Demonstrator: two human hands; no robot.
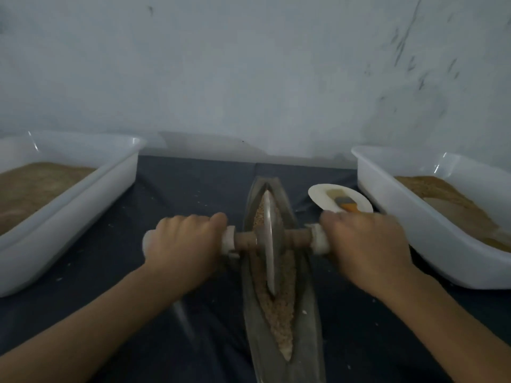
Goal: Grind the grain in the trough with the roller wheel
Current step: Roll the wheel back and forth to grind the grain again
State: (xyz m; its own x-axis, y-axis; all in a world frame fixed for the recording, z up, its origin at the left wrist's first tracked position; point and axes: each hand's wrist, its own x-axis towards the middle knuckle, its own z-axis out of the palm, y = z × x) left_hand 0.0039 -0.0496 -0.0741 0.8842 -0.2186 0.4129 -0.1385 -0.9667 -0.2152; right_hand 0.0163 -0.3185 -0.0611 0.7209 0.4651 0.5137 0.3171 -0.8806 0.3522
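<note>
Here, at the table's left edge sits a white tub (69, 194) of brown meal. The left hand (185, 244) curls round the axle's left handle; the wheel (269, 241) stands upright in the trough (309, 327), on the grain (279, 322), mid-table. The right hand (365, 244) grips the right handle. Behind it a plate (320, 193) holds a brush (345, 204); another tub (409, 217) sits at the right edge

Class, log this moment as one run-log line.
left hand grips handle | right hand grips handle | roller wheel upright in trough | grain in trough
</note>
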